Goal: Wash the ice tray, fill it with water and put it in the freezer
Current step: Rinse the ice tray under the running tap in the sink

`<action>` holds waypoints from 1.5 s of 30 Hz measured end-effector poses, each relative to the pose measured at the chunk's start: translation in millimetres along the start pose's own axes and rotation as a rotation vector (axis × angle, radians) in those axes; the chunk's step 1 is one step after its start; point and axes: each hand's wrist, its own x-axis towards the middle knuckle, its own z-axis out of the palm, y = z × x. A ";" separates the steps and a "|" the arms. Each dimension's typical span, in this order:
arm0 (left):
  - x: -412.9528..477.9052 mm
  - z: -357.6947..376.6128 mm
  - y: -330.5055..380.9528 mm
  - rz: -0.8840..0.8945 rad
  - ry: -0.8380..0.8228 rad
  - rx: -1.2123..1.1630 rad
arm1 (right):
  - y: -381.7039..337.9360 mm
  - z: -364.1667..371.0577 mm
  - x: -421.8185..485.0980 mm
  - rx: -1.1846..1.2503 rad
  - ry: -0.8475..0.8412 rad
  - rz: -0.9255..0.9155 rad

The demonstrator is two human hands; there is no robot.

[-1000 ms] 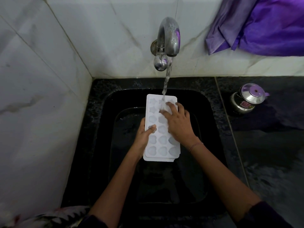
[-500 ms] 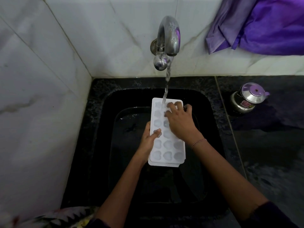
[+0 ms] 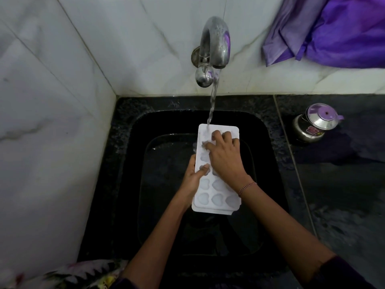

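Note:
A white ice tray (image 3: 216, 200) with heart-shaped cells is held level over the black sink (image 3: 268, 155). My left hand (image 3: 193, 176) grips its left edge, thumb on top. My right hand (image 3: 226, 157) lies on the tray's far half, fingers bent and pressing into the cells. Water runs from the steel tap (image 3: 215, 44) onto the tray's far left corner. The middle cells are hidden under my right hand.
A steel pot with a purple lid (image 3: 315, 123) stands on the dark wet counter (image 3: 343, 195) to the right. Purple cloth (image 3: 333, 30) hangs at the upper right. White marble walls (image 3: 52, 122) close the left and back sides.
The tray has shifted slightly right and toward me, so the stream now lands on its far left corner. My right hand's fingers have moved across the far cells.

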 end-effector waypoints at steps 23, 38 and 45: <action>-22.8 -5.8 0.8 0.027 0.054 -0.022 | -5.6 6.5 14.7 0.150 -0.031 0.056; -24.6 -4.0 -5.4 0.028 0.117 0.012 | 12.6 9.3 9.7 0.486 0.076 0.095; -21.6 -8.8 0.4 0.031 0.113 0.016 | 5.6 19.2 10.9 0.211 0.075 0.160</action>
